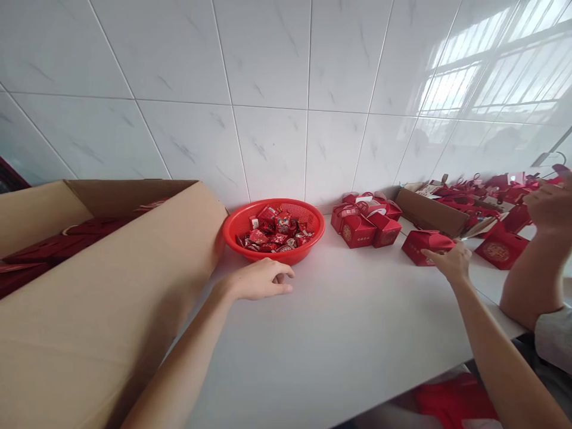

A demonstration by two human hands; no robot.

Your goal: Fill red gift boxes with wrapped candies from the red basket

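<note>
My left hand [259,279] hovers or rests just in front of the red plastic basket [230,235], its fingers loosely curled and apart with nothing in them. Small red-wrapped candies [279,229] lie in a heap inside that basket. On the right, my right hand [451,261] has its thumb and fingers around the near side of a red gift box [417,247]. The box stands on the white table [313,333]; part of its right side is hidden behind my fingers.
At left stands a large cardboard box [134,268] with red boxes inside. Several red gift boxes [360,231] cluster by the tiled wall. Beyond is a cardboard tray [429,211] of red packaging. A co-worker's arm [531,274] reaches in at far right, near another red box [500,247].
</note>
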